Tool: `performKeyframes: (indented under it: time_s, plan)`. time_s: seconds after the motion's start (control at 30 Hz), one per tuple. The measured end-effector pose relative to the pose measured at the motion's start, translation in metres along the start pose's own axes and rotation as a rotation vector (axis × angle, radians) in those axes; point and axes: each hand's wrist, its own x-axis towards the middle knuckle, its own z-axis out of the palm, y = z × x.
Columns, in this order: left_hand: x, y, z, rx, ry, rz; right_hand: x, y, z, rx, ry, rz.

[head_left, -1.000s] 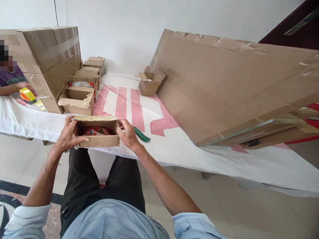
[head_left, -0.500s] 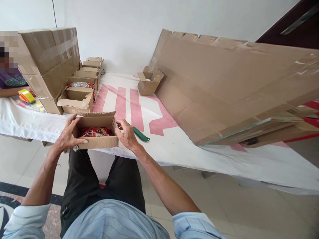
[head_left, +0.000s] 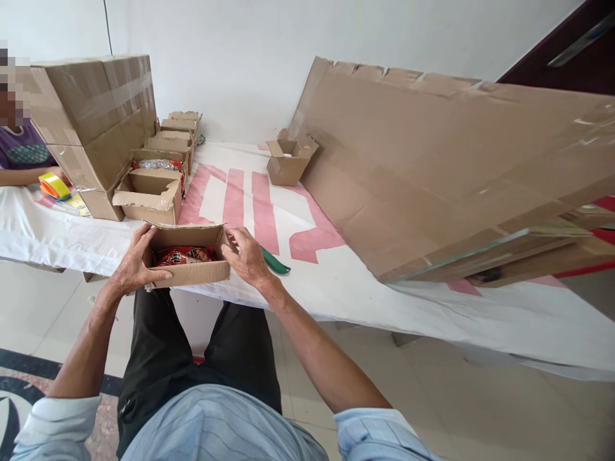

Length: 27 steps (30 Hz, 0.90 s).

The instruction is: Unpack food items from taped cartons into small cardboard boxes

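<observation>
- Left hand [head_left: 134, 264] and right hand [head_left: 246, 256] grip opposite ends of an open, rectangular brown cardboard box [head_left: 192, 275] at the near edge of a white-and-pink covered table [head_left: 346, 288]; a shiny red printed packet [head_left: 185, 255] lies inside.
- A curved green object [head_left: 275, 262] rests beside the right hand.
- Farther back, taped brown cardboard cartons [head_left: 91, 105] stand stacked at left.

Looks like a small packing workshop, judging by stacked, taped brown cardboard boxes [head_left: 93, 118], a row of small open brown cardboard cartons [head_left: 168, 145] and a long, white-and-pink cloth-covered table [head_left: 355, 291].
</observation>
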Motion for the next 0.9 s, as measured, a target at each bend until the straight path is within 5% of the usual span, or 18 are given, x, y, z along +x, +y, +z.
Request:
performKeyframes:
  time_s: [0.23,0.43,0.67,0.9]
  plan:
    - [-0.003,0.004,0.003,-0.014,0.016,-0.004,0.023,-0.032,-0.017,-0.141,-0.143,-0.231]
    - [-0.003,0.006,0.005,-0.022,0.034,-0.002,0.025,-0.04,-0.006,-0.09,-0.361,-0.242]
    - [-0.004,0.005,0.007,-0.028,0.047,0.032,0.022,-0.021,-0.012,-0.003,-0.055,-0.141]
    - [-0.005,0.007,0.004,-0.006,0.04,0.052,0.046,0.019,-0.005,0.048,-0.199,0.007]
